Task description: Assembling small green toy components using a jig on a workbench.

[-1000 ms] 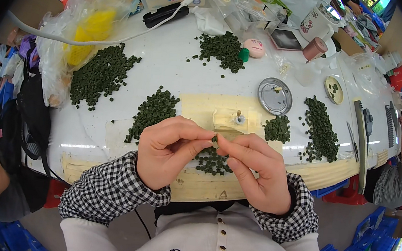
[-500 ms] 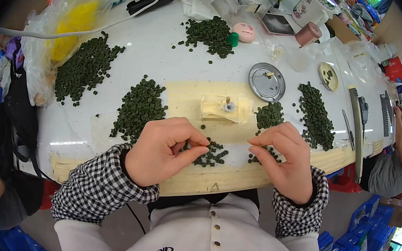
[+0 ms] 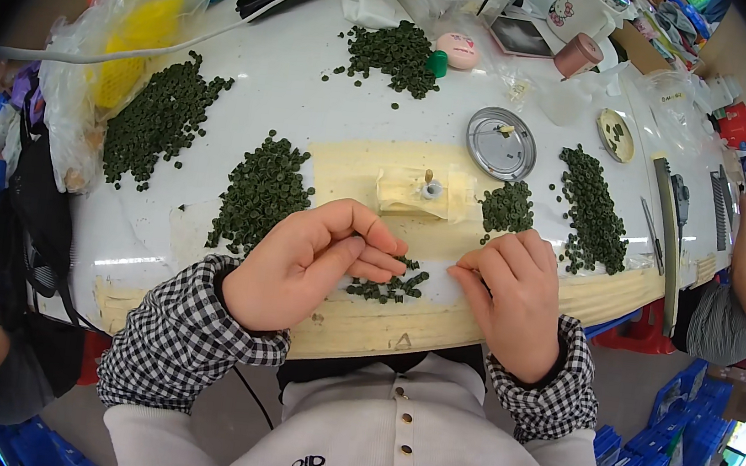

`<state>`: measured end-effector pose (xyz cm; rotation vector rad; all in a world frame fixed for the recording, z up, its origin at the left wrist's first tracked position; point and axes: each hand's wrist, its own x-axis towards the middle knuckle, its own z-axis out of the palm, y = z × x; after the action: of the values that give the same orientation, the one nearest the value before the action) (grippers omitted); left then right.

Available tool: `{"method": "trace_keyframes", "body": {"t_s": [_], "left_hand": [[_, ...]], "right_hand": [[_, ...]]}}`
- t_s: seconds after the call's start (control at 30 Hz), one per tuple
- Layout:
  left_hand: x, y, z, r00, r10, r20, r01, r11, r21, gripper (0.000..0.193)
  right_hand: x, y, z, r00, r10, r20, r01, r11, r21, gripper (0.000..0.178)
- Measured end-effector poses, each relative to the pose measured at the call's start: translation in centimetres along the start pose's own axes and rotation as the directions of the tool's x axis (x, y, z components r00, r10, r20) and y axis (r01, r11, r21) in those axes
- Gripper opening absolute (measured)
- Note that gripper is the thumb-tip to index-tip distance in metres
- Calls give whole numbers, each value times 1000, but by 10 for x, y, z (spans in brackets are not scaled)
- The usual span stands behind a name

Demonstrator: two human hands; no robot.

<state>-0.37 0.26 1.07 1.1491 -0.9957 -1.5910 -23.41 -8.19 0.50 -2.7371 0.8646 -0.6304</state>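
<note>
My left hand (image 3: 296,266) hovers over a small scatter of dark green ring-like pieces (image 3: 390,288) near the table's front edge. Its fingers reach toward the right and its thumb is bent in against them; whatever lies between is hidden. Across from it, my right hand (image 3: 513,300) has its thumb and fingertips brought close in a pinch, and anything held there is too small to name. Just beyond the hands sits a block wrapped in yellowish tape (image 3: 414,194) with a small grey peg (image 3: 431,190) on top. A little pile of green pieces (image 3: 507,207) lies beside the block.
More piles of green pieces lie left (image 3: 263,188), far left (image 3: 164,113), at the back (image 3: 393,56) and right (image 3: 593,212). A round metal lid (image 3: 501,144), a small dish (image 3: 616,136), tweezers (image 3: 652,233) and a thread spool (image 3: 579,56) stand around. A white cable (image 3: 163,59) crosses the left.
My left hand's fingers have straightened out of a thumb-and-index pinch. My right hand has shifted slightly left, its fingers still pinched. The camera view has moved a little.
</note>
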Motion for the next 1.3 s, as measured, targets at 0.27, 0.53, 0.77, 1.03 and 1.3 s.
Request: {"method": "trace_keyframes", "body": {"t_s": [0.27, 0.53, 0.77, 1.03, 1.3], "left_hand": [[-3, 9, -3, 994, -81, -70, 77, 995, -66, 14], [0, 4, -4, 992, -32, -126, 23, 997, -74, 23], [2, -2, -5, 998, -34, -61, 19, 971, -237, 28], [0, -5, -7, 1000, -1, -16, -4, 954, -299, 19], [-1, -4, -5, 998, 30, -61, -47, 952, -303, 17]], "right_hand": [[-8, 1, 2, 993, -113, -23, 112, 993, -26, 19], [-3, -2, 2, 998, -54, -42, 59, 990, 130, 15], [17, -13, -17, 986, 20, -167, 61, 883, 465, 16], [33, -16, -4, 996, 73, -52, -11, 675, 737, 16], [36, -14, 1, 996, 88, 7, -56, 568, 821, 17]]}}
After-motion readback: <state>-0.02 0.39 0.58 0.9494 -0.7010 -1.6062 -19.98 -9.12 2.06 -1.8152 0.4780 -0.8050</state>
